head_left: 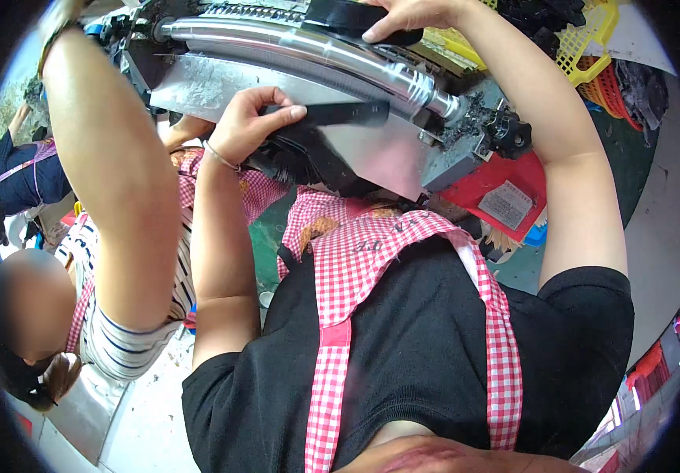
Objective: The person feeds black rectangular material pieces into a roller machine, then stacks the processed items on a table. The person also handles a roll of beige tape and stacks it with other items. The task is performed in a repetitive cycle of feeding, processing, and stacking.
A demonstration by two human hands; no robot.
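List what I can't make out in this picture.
All in the head view:
- Right hand: upper part cut off by the top edge, so its grip on the black block is unclear.
- Left hand: its hold under the black strip is hidden by the strip and thumb.
- Black pile: piece count lost in overlap and shadow.
- Co-worker's raised hand: cut off by the top edge.

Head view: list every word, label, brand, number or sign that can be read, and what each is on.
White rectangular label on the flat red item: rows of print, too small to read.
Dark lettering on the wearer's red-and-white checked apron: creased and partial, not clearly legible.
No other text can be made out.
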